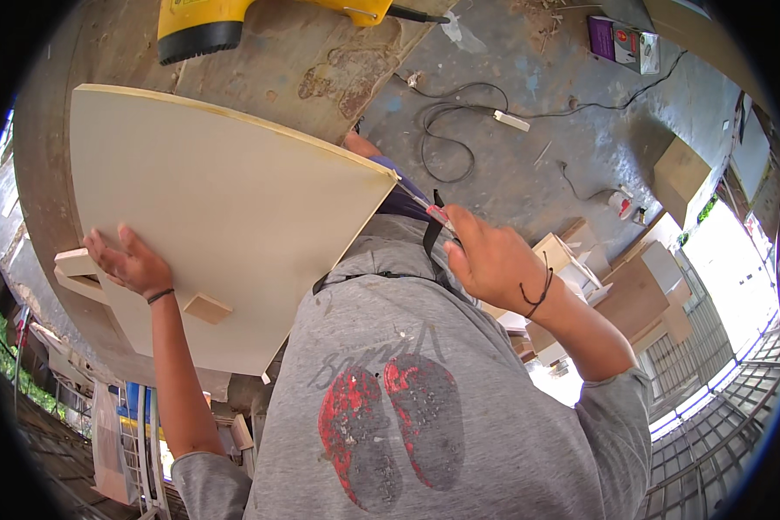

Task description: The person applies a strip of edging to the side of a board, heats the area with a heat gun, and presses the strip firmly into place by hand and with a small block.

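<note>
A large off-white panel (225,199) with pale wooden edging lies in front of me on a brown workbench (269,82). My left hand (132,262) rests on its left part, fingers spread. Close to that hand are a small wooden block (208,308) on the panel and pale wood pieces (80,273) at its left edge. My right hand (494,264) is closed round a slim red-handled tool (439,215). The tool's narrow metal end reaches the panel's right corner; its exact kind is not clear. My fingers cover part of the handle.
A yellow power tool (204,26) with a black end lies on the far bench. On the floor, a dark cable (446,108) loops beside a white connector block (511,120). A purple-and-white box (622,43) stands far right; boards (633,295) are stacked at right.
</note>
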Action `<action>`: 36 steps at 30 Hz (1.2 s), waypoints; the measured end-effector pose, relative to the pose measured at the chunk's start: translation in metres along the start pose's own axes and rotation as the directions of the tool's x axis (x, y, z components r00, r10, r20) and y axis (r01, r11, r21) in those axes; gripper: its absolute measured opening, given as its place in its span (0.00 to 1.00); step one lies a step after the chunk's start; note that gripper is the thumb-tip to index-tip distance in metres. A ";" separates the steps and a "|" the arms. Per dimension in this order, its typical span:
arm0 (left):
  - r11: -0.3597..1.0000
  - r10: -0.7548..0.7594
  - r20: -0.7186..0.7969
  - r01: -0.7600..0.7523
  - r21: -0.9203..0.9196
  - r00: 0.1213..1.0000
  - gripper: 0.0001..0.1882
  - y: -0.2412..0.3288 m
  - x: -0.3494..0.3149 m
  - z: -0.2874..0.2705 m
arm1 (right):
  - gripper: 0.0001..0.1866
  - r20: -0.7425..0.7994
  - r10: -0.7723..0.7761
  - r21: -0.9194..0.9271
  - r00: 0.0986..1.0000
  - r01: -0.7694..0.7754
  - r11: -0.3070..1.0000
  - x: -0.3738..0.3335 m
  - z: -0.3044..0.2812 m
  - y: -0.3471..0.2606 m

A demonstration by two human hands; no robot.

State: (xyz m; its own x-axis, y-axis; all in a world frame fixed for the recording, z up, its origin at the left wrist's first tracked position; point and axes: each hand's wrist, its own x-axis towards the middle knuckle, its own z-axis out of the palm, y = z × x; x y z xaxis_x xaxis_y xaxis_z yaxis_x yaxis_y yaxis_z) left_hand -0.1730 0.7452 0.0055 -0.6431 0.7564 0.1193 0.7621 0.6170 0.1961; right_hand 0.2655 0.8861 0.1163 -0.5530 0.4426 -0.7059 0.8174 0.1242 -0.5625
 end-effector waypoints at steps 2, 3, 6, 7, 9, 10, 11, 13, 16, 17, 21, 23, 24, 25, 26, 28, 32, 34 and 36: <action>1.000 0.003 0.000 -0.003 -0.007 1.000 0.32 0.001 0.000 -0.001 | 0.20 0.007 -0.015 -0.012 1.000 0.015 1.000 0.003 0.000 0.002; 1.000 0.003 0.000 -0.003 -0.002 1.000 0.32 0.000 -0.001 -0.001 | 0.20 0.006 -0.023 -0.025 1.000 0.023 0.999 0.005 0.000 0.003; 1.000 0.002 -0.001 -0.002 0.004 1.000 0.32 -0.002 -0.001 0.000 | 0.20 0.007 -0.026 -0.066 1.000 0.027 0.997 0.009 0.002 0.005; 1.000 -0.001 -0.001 0.001 -0.001 1.000 0.32 0.001 0.000 0.000 | 0.20 0.008 -0.024 -0.080 1.000 0.025 0.996 0.010 0.003 0.006; 1.000 -0.012 0.002 0.012 -0.007 1.000 0.32 0.002 -0.001 0.000 | 0.20 0.003 -0.029 -0.088 1.000 0.029 0.996 0.011 0.004 0.007; 1.000 -0.021 0.006 0.021 -0.008 1.000 0.32 0.001 -0.002 0.000 | 0.20 0.001 -0.032 -0.092 1.000 0.031 0.995 0.012 0.005 0.008; 1.000 -0.030 0.009 0.030 -0.008 1.000 0.32 0.001 -0.002 0.000 | 0.20 0.000 -0.036 -0.084 0.999 0.036 0.996 0.013 0.005 0.008; 0.999 -0.032 0.011 0.032 -0.006 0.999 0.33 0.002 -0.003 -0.002 | 0.20 -0.002 -0.045 -0.068 0.999 0.045 0.997 0.015 0.006 0.009; 1.000 -0.029 0.013 0.029 -0.011 0.999 0.33 0.002 -0.003 -0.001 | 0.20 0.023 -0.023 -0.073 0.999 0.025 0.997 0.020 0.005 0.008; 1.000 -0.026 0.014 0.026 -0.016 1.000 0.33 0.002 -0.003 -0.001 | 0.20 0.021 -0.026 -0.065 0.999 0.028 0.997 0.022 0.006 0.008; 1.000 -0.014 0.011 0.014 -0.012 1.000 0.33 0.001 -0.001 0.000 | 0.19 0.005 -0.030 -0.039 1.000 0.030 0.999 0.024 0.008 0.010; 1.000 -0.004 0.008 0.004 -0.016 1.000 0.33 0.000 -0.001 0.000 | 0.19 -0.007 -0.031 -0.035 0.999 0.031 0.999 0.022 0.007 0.009; 1.000 -0.004 0.009 0.004 -0.017 1.000 0.33 0.000 -0.001 0.000 | 0.20 -0.014 -0.034 -0.036 0.999 0.034 0.999 0.019 0.007 0.008; 1.000 -0.003 0.010 0.004 -0.018 1.000 0.33 0.000 -0.001 0.000 | 0.20 -0.020 -0.037 -0.037 0.999 0.036 0.999 0.016 0.007 0.006; 1.000 -0.003 0.009 0.003 -0.018 1.000 0.32 0.000 -0.002 -0.001 | 0.20 -0.023 -0.029 -0.034 0.999 0.028 0.999 0.013 0.008 0.007; 1.000 0.002 0.006 -0.002 -0.011 1.000 0.33 -0.001 -0.002 -0.001 | 0.20 -0.026 -0.014 -0.030 1.000 0.013 0.999 0.008 0.009 0.010; 1.000 0.012 0.003 -0.012 -0.013 1.000 0.32 0.002 -0.001 -0.001 | 0.21 -0.009 0.001 -0.055 1.000 -0.002 0.999 0.010 0.010 0.010; 1.000 0.014 0.003 -0.014 -0.013 1.000 0.32 0.002 -0.001 -0.001 | 0.20 0.004 0.007 -0.063 1.000 -0.007 0.998 0.012 0.009 0.010; 1.000 0.018 0.000 -0.018 -0.014 1.000 0.32 0.002 -0.001 -0.001 | 0.20 -0.006 -0.008 -0.054 1.000 0.007 0.999 0.014 0.010 0.012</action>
State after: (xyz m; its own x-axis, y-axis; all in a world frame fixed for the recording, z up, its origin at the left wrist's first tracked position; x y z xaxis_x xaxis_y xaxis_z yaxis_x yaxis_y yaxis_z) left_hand -0.1710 0.7458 0.0072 -0.6296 0.7671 0.1231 0.7722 0.6005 0.2079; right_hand 0.2660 0.8851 0.0951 -0.5581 0.4470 -0.6991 0.8210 0.1751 -0.5435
